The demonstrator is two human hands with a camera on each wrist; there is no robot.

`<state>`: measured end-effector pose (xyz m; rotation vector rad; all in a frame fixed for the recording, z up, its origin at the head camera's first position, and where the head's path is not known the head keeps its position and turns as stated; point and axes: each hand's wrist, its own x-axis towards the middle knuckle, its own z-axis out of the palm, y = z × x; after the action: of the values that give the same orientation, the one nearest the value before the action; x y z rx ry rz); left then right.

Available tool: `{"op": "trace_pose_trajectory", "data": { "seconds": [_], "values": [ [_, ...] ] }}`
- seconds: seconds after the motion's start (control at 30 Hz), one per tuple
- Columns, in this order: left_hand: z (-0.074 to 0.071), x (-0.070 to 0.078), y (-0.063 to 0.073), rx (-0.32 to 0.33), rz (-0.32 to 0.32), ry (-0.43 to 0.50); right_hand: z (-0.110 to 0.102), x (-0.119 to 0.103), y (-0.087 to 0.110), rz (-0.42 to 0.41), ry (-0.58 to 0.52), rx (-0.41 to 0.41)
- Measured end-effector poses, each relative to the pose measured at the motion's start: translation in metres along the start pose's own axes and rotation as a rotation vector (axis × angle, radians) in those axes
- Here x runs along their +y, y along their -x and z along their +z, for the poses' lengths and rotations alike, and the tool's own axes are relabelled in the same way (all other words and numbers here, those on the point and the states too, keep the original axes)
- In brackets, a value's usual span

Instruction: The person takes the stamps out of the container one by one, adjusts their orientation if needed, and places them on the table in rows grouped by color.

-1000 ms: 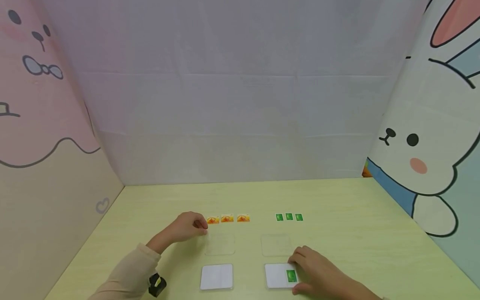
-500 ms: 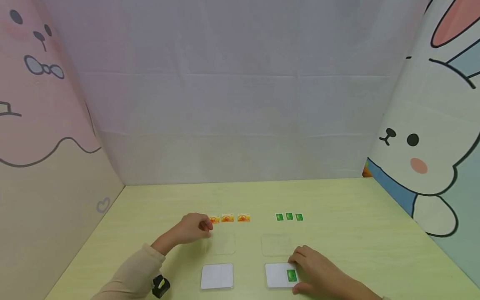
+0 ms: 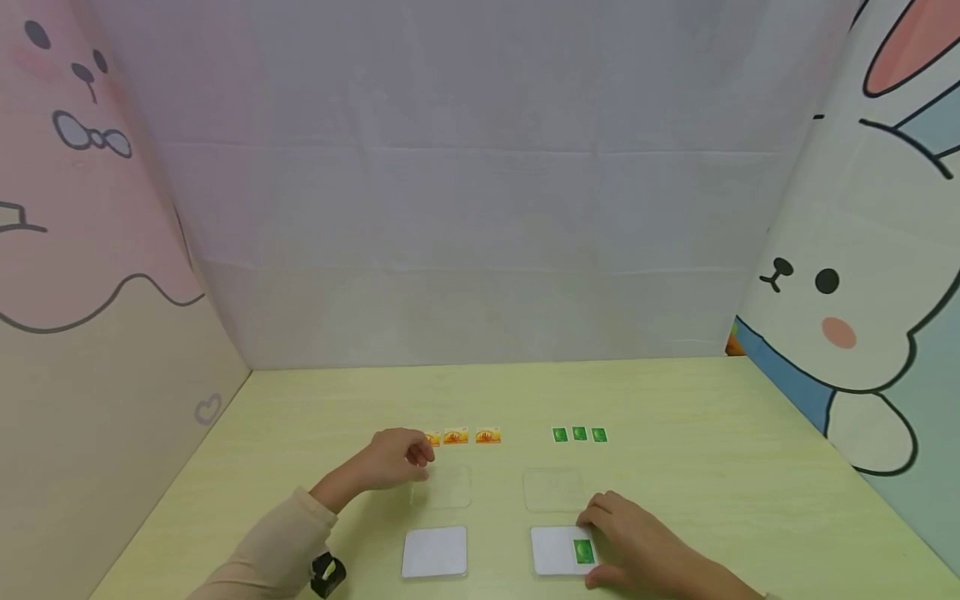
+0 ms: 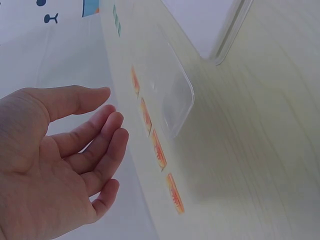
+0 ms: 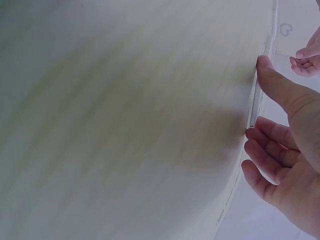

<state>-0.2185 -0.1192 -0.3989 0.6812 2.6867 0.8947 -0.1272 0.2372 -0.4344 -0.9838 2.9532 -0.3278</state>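
Note:
My left hand (image 3: 397,457), fingers loosely bent and nothing between them, hovers by the left end of a row of orange stickers (image 3: 456,436). It hides part of the leftmost ones in the head view; the left wrist view shows several orange stickers (image 4: 159,150). Just right of that hand lies a clear plastic lid (image 4: 172,90). My right hand (image 3: 641,543) spans the right side of a clear case (image 3: 551,550) of white cards, thumb at the near corner and fingertips at the far one. A green sticker (image 3: 583,551) lies on the top card's right part.
A second clear case with white cards (image 3: 434,552) lies left of the first. Another clear lid (image 3: 552,490) lies behind the right case. Three green stickers (image 3: 580,434) line up farther back. Cloth walls (image 3: 480,250) stand behind and beside the table.
My left hand has drifted a little to the right, covering more of the leftmost orange stickers. My right hand and the case at it have stayed put.

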Motion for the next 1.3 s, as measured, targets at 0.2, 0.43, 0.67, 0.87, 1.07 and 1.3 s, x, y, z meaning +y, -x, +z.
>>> {"op": "trace_pose_trajectory", "data": {
  "seconds": [0.2, 0.43, 0.67, 0.87, 1.07, 1.3],
  "values": [
    [0.004, 0.002, -0.002, -0.006, 0.011, -0.016, 0.0, 0.0, 0.0, 0.009, -0.007, -0.016],
    [0.006, 0.002, -0.001, -0.003, 0.042, -0.017, 0.0, 0.0, 0.0, 0.014, -0.007, -0.013],
    [0.009, 0.005, 0.0, -0.001, 0.045, -0.001, -0.002, -0.003, -0.002, 0.061, -0.032, -0.049],
    [0.011, 0.007, 0.0, 0.001, 0.053, -0.003, -0.003, -0.003, -0.001, 0.063, -0.038, -0.054],
    [0.014, 0.006, -0.001, 0.0, 0.075, 0.006, -0.003, -0.003, -0.001, 0.06, -0.028, -0.052],
    [0.017, 0.008, -0.001, -0.009, 0.087, 0.022, -0.002, -0.001, 0.0, 0.035, -0.028, -0.034]
  ]
}}
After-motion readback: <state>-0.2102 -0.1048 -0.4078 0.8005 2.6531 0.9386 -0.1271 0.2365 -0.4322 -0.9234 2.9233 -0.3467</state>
